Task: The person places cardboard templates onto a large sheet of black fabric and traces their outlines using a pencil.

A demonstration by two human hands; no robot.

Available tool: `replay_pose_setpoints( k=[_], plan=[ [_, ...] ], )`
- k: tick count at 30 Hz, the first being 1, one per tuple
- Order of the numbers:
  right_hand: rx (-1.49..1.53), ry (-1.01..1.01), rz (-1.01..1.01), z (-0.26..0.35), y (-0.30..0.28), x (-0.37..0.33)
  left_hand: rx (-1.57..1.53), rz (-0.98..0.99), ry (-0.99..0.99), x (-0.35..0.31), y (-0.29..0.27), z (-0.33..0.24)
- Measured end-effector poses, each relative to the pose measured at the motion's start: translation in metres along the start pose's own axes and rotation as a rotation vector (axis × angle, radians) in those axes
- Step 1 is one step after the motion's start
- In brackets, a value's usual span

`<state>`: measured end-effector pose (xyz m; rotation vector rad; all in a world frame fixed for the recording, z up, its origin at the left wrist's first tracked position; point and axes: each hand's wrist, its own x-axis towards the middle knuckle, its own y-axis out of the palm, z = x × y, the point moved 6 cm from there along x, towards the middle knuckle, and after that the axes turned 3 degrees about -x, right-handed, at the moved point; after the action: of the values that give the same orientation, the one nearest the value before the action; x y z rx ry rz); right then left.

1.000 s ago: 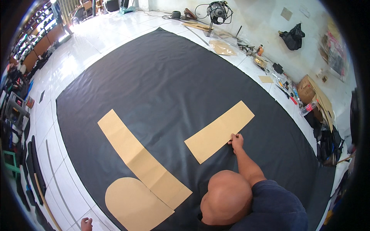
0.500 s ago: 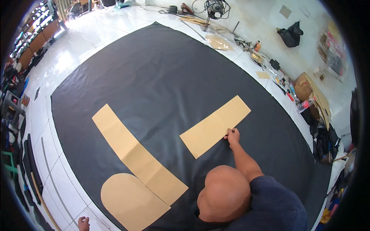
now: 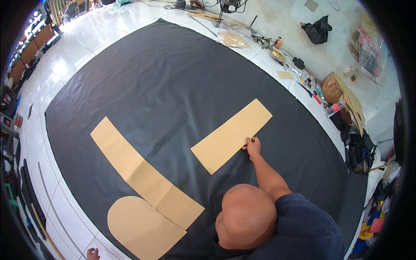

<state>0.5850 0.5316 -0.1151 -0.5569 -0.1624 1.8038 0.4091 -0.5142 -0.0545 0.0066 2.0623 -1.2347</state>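
Note:
Only the fingers and part of my left hand (image 3: 92, 254) show, at the lower left edge over the white tiles. They are loosely curled and a little apart, with nothing visible in them. My right hand is out of view. Nearest to my left hand lies a rounded tan paper pattern piece (image 3: 143, 225), touching a long, creased tan strip (image 3: 143, 169). Both rest on a large black sheet (image 3: 173, 86). A co-worker bends over the sheet, one hand (image 3: 252, 146) at the lower edge of a shorter tan strip (image 3: 229, 136); whether those fingers pinch something small I cannot make out.
The co-worker's head (image 3: 247, 216) and dark sleeve (image 3: 303, 221) cover the lower right of the sheet. Tools and a plastic bottle (image 3: 334, 108) line the right wall beside a cardboard box (image 3: 333, 89). A fan (image 3: 229, 6) stands at the back. Dark rolls (image 3: 31, 190) lie on the left.
The whole scene has shifted left in view, while my left hand keeps nearly the same place at the lower edge. The co-worker's hand stays at the shorter strip's edge.

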Motion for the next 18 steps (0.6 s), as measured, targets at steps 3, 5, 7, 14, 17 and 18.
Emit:
replay_pose_setpoints(
  k=[3, 5, 7, 14, 17, 18],
  plan=[
    [-0.027, -0.011, 0.001, 0.0030, 0.0030, -0.0032, 0.030, -0.009, 0.004, 0.0015, -0.0012, 0.0003],
    [-0.024, -0.010, -0.004, 0.0035, 0.0033, -0.0038, 0.050, 0.001, 0.023, 0.0024, -0.0013, 0.0005],
    [-0.027, -0.011, -0.005, 0.0028, 0.0030, -0.0034, 0.036, 0.001, 0.019, 0.0027, -0.0005, 0.0019],
    [-0.024, 0.000, 0.002, 0.0051, 0.0006, -0.0051, -0.004, -0.009, 0.011, 0.0012, 0.0020, -0.0010],
    [-0.033, 0.006, 0.007, 0.0055, 0.0018, -0.0056, 0.005, -0.003, 0.024, 0.0024, -0.0013, 0.0037],
    [-0.034, 0.006, 0.002, 0.0058, 0.0011, -0.0054, 0.006, 0.000, 0.027, 0.0035, -0.0002, 0.0023]
  ],
)
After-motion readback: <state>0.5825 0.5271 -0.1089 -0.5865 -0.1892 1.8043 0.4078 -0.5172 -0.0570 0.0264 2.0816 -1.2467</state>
